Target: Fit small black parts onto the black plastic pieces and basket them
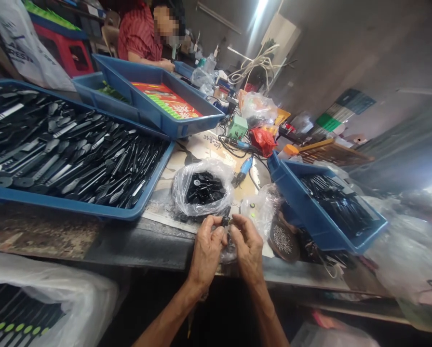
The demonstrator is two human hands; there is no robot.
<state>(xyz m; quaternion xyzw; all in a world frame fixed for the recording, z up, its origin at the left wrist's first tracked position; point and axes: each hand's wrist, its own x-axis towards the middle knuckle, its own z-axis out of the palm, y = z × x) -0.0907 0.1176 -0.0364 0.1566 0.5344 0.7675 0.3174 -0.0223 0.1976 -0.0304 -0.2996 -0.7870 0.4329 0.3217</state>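
Observation:
My left hand [208,250] and my right hand [248,246] meet at the front edge of the workbench [129,238]. Both pinch a small black part [225,221] between their fingertips. Just behind them lies a clear plastic bag of black round parts [203,190]. A second clear bag [261,209] sits by my right hand, and a round dark dish of small screws [283,238] lies to its right.
A large blue tray of black handles [67,154] fills the left. Another blue tray of black parts [331,207] sits right. A blue electric screwdriver [244,168], a green box [237,127] and cables lie behind. A person in a red striped shirt [140,33] works at the far end.

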